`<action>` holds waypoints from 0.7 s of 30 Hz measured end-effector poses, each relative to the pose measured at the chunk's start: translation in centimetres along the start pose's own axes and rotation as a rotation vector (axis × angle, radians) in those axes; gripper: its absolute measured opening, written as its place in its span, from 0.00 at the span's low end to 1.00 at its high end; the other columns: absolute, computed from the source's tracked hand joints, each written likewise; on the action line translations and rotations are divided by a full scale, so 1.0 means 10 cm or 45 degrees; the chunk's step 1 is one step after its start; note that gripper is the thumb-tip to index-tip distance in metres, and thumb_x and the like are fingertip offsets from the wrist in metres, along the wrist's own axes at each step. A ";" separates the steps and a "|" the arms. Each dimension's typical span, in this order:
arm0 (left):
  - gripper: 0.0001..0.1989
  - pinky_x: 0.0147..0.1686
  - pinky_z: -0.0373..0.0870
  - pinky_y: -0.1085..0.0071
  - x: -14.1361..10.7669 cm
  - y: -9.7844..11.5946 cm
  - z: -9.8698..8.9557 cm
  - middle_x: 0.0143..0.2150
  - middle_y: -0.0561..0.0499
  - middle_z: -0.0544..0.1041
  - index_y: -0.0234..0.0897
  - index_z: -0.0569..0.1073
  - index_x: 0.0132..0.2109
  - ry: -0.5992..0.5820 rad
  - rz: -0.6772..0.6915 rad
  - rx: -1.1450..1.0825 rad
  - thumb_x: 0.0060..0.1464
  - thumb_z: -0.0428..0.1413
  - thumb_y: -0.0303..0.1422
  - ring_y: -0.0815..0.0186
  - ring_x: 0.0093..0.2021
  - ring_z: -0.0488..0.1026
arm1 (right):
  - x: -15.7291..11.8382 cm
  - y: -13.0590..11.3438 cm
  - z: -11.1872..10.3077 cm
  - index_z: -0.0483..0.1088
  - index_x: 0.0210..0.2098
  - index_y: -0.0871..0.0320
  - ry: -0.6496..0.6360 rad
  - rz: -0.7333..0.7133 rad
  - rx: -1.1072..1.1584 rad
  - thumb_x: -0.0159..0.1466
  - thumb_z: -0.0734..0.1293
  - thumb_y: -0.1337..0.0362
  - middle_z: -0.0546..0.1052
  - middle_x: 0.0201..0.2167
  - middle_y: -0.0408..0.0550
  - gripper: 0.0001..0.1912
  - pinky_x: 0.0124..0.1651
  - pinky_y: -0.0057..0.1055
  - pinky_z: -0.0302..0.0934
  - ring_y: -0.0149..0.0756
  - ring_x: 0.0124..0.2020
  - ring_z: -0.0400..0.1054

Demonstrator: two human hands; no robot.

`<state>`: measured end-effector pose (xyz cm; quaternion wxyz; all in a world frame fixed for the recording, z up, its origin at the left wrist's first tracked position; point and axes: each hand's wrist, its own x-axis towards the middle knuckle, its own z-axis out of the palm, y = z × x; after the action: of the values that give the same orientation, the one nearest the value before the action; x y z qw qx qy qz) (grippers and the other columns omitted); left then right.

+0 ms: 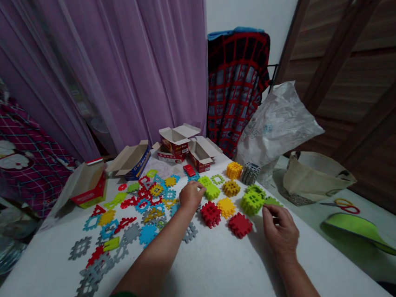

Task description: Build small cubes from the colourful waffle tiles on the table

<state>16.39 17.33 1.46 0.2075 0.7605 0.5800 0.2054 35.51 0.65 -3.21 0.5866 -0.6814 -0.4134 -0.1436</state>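
Plastic interlocking tiles with toothed edges lie on a white table (227,276). My left hand (190,196) is closed, its fingertips beside the lime green tile stack (209,188); what it holds, if anything, is hidden. My right hand (281,231) is curled in a pinch at the near side of the larger lime green stack (252,201), close to a green tile (272,201); I cannot tell whether it grips anything. Between the hands sit a red stack (210,214), a yellow stack (226,207) and a second red stack (240,225).
Loose mixed tiles (148,233) spread across the left side. Farther back are a mustard stack (231,188), a yellow-orange stack (234,170) and a grey stack (250,173). Open cardboard boxes (134,160) line the rear edge. Right of the table lie a cloth bag (313,179) and scissors (345,205).
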 end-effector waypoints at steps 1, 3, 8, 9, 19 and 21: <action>0.07 0.43 0.66 0.72 0.00 0.00 0.00 0.47 0.52 0.80 0.43 0.82 0.39 -0.008 0.010 0.026 0.56 0.59 0.35 0.64 0.45 0.76 | 0.00 0.00 0.00 0.74 0.31 0.59 -0.001 0.000 0.001 0.62 0.65 0.56 0.76 0.30 0.50 0.12 0.25 0.27 0.61 0.32 0.26 0.67; 0.07 0.43 0.66 0.72 0.00 -0.01 0.00 0.48 0.52 0.80 0.44 0.82 0.40 -0.021 0.022 0.066 0.56 0.59 0.35 0.63 0.45 0.76 | 0.00 -0.01 0.00 0.74 0.31 0.59 -0.005 0.000 -0.001 0.62 0.65 0.57 0.76 0.30 0.50 0.12 0.24 0.27 0.61 0.32 0.26 0.67; 0.08 0.43 0.67 0.71 0.01 -0.01 0.00 0.48 0.51 0.80 0.43 0.82 0.40 -0.042 0.032 0.105 0.56 0.59 0.36 0.62 0.46 0.76 | 0.01 -0.02 -0.01 0.74 0.31 0.59 -0.005 -0.009 -0.005 0.63 0.65 0.56 0.76 0.30 0.50 0.13 0.26 0.27 0.62 0.32 0.26 0.67; 0.08 0.43 0.67 0.71 0.01 -0.01 0.00 0.48 0.51 0.80 0.42 0.82 0.40 -0.046 0.039 0.105 0.56 0.59 0.36 0.62 0.46 0.76 | 0.01 -0.01 -0.01 0.74 0.31 0.59 -0.007 -0.010 -0.003 0.63 0.65 0.56 0.76 0.30 0.50 0.13 0.26 0.27 0.62 0.32 0.26 0.67; 0.11 0.49 0.68 0.71 0.17 -0.50 -0.46 0.49 0.50 0.80 0.43 0.82 0.44 0.035 0.059 0.231 0.59 0.55 0.34 0.61 0.50 0.75 | -0.01 -0.01 -0.03 0.74 0.32 0.60 -0.022 -0.010 -0.031 0.62 0.65 0.55 0.77 0.31 0.51 0.14 0.24 0.27 0.61 0.31 0.24 0.66; 0.13 0.50 0.68 0.69 0.23 -0.79 -0.69 0.52 0.49 0.80 0.44 0.80 0.48 0.052 -0.054 0.349 0.59 0.54 0.34 0.59 0.52 0.75 | -0.02 -0.03 -0.03 0.75 0.32 0.60 -0.024 -0.025 -0.038 0.62 0.65 0.54 0.77 0.31 0.51 0.15 0.23 0.27 0.60 0.30 0.22 0.65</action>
<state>6.81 21.95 3.01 0.0940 0.7650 0.6226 0.1353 35.29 0.26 -3.01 0.5711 -0.6872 -0.4235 -0.1490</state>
